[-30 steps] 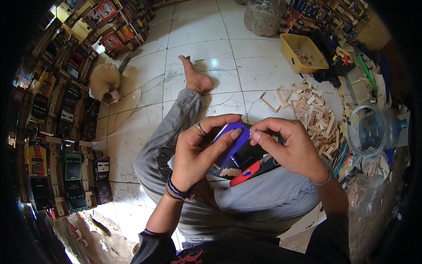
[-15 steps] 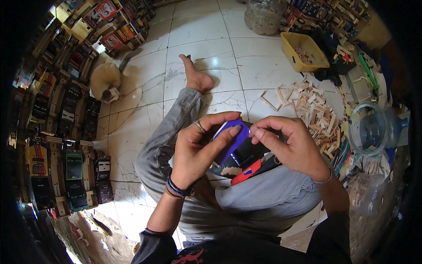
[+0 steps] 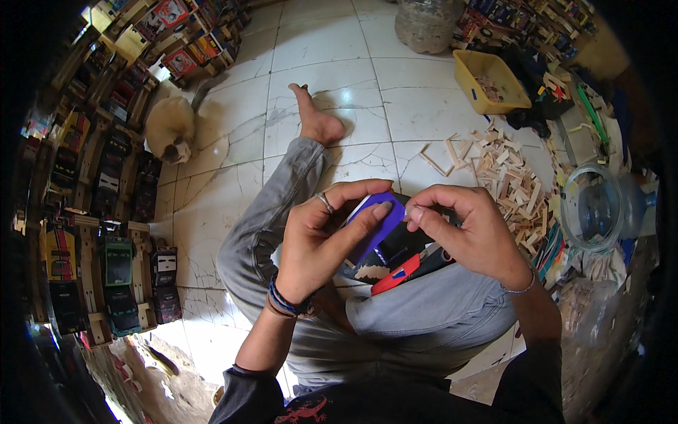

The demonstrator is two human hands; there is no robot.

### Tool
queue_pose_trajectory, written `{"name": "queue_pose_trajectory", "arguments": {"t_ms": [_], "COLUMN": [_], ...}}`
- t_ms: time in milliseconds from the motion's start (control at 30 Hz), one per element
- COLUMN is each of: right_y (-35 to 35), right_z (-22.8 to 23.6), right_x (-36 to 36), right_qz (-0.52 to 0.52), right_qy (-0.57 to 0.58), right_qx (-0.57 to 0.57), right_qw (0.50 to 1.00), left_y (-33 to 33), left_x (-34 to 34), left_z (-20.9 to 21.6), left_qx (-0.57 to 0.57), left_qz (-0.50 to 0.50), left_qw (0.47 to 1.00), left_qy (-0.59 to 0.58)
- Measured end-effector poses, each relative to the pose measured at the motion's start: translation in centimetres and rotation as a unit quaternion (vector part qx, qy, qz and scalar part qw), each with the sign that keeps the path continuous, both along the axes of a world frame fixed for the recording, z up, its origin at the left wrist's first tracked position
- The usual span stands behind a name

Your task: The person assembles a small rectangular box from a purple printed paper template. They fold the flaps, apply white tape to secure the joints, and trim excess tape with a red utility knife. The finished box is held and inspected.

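My left hand (image 3: 319, 239) pinches a flat purple piece (image 3: 374, 237) with a pale edge, thumb on top and fingers behind. At the far right corner of this piece, my right hand (image 3: 472, 230) has thumb and forefinger pressed together; whether they grip the corner or something tiny there I cannot make out. Below both hands, a dark flat board (image 3: 406, 242) with a worn pale patch rests by my lap. A red and black tool (image 3: 397, 277) lies along its near side, partly covered by my right hand; its kind is unclear.
Small wooden strips (image 3: 512, 185) are heaped on the tiles at right, below a yellow tub (image 3: 486, 106). A clear plastic jug (image 3: 592, 208) stands farther right. Racks of toy trucks (image 3: 119, 272) line the left side, near a curled-up cat (image 3: 169, 127).
The purple piece has shifted slightly to the right and tilted in my left hand. My right hand's pinch stays at its corner, moved only a little.
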State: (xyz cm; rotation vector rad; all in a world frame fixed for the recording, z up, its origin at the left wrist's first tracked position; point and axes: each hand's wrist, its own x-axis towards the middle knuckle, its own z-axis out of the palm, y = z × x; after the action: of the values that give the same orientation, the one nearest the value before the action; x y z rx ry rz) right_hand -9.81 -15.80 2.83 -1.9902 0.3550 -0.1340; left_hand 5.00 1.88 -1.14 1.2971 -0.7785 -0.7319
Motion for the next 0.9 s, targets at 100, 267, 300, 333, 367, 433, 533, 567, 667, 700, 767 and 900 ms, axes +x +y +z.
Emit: {"name": "queue_pose_trajectory", "arguments": {"t_ms": [100,267,300,333,367,433,533,567,667,700,767,900], "right_y": [0.0,0.0,0.0,0.1,0.1,0.2,0.2,0.2,0.2,0.2,0.2,0.2], "right_z": [0.0,0.1,0.1,0.1,0.1,-0.1,-0.3,-0.4,-0.5,-0.5,-0.4,-0.7], "right_x": [0.0,0.0,0.0,0.0,0.0,0.1,0.2,0.2,0.2,0.2,0.1,0.5], "right_qz": [-0.001,0.002,0.000,-0.001,0.001,-0.010,-0.024,-0.028,-0.026,-0.019,-0.005,-0.015], "right_qy": [-0.005,0.011,0.011,0.011,0.005,-0.002,-0.024,-0.031,-0.058,-0.065,-0.076,-0.095], "right_qx": [0.010,0.007,0.014,0.022,0.024,0.048,0.041,0.033,0.005,0.001,-0.019,-0.039], "right_qw": [1.000,1.000,1.000,1.000,1.000,0.999,0.999,0.999,0.998,0.998,0.997,0.995], "left_y": [0.1,0.1,0.1,-0.1,-0.4,-0.4,-0.2,-0.2,-0.6,-0.7,-0.6,-0.6], "left_x": [0.0,0.0,0.1,0.2,0.4,0.5,0.0,-0.4,-1.5,-1.8,-2.4,-1.7], "left_z": [-0.1,-0.3,-0.4,-0.5,-0.7,-0.9,-1.1,-1.2,-1.4,-1.4,-1.4,-1.9], "left_qx": [-0.002,0.003,0.002,-0.008,-0.026,-0.030,-0.003,-0.004,-0.027,-0.026,-0.009,-0.011], "left_qz": [-0.003,-0.004,-0.003,0.011,0.025,0.053,0.093,0.074,0.042,0.041,0.041,0.029], "left_qw": [1.000,1.000,1.000,0.999,0.995,0.974,0.929,0.959,0.996,0.998,0.999,0.987], "left_qy": [0.007,0.012,0.012,-0.041,-0.095,-0.217,-0.358,-0.273,-0.079,-0.045,0.018,0.157]}}
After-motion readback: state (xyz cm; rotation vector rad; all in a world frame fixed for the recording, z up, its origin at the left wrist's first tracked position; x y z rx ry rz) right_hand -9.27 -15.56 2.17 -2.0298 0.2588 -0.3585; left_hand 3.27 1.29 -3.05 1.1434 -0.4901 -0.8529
